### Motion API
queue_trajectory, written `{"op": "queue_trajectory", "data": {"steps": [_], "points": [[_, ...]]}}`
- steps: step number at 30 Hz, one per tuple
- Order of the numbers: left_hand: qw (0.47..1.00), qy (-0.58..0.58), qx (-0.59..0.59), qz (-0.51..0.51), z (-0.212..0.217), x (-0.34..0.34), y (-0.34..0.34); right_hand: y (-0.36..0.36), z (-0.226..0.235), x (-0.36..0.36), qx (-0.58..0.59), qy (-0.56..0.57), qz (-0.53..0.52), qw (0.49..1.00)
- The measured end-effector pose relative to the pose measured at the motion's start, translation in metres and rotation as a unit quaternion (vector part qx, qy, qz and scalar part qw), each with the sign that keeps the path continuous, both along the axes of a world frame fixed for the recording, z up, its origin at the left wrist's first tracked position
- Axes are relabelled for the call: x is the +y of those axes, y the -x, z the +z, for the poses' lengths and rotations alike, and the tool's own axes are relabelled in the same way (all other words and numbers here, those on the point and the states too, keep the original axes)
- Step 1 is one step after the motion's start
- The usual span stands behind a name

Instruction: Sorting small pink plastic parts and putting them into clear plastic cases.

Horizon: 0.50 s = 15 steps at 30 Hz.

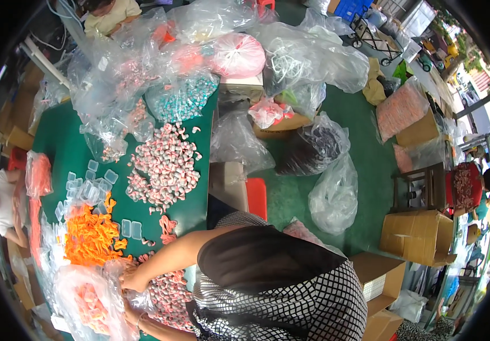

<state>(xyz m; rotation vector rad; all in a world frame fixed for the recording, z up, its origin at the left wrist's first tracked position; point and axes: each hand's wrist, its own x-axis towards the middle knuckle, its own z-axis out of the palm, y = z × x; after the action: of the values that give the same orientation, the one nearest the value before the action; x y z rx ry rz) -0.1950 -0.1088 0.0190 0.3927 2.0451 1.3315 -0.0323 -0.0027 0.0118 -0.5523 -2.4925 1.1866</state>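
My right hand (133,277) reaches in from the right, its fingers curled at the edge of a clear plastic bag (65,290) holding pale orange-pink pieces (91,304). Just below it, my left hand (133,314), with a band at the wrist, is bent toward the same spot. Clear plastic (138,298) shows between the hands; what the fingers hold is too small to make out. Beside my wrists lies a heap of small pink-and-grey pieces (171,292). A pile of soft, stringy orange pieces (88,233) sits just beyond the bag.
The green table (57,133) also bears small clear plastic boxes (91,190), a larger pink-and-grey heap (165,165) and a bag of teal pieces (182,99). Stuffed bags (327,145), cartons (418,236) and a red stool (256,196) stand right of it. Other people sit across the table.
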Motion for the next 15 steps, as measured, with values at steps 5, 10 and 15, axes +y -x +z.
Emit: {"op": "queue_trajectory", "data": {"steps": [5, 10, 15], "points": [[0.994, -0.107, -0.039, -0.006, -0.005, 0.022, -0.037, -0.009, -0.010, 0.021, -0.016, 0.059, -0.024, 0.998], [0.981, -0.176, 0.022, -0.079, 0.021, -0.005, -0.032, 0.033, 0.003, 0.003, -0.001, -0.030, -0.068, 0.997], [0.977, -0.214, -0.022, 0.011, -0.109, -0.067, 0.084, 0.045, 0.018, -0.017, -0.097, 0.058, -0.067, 0.991]]}}
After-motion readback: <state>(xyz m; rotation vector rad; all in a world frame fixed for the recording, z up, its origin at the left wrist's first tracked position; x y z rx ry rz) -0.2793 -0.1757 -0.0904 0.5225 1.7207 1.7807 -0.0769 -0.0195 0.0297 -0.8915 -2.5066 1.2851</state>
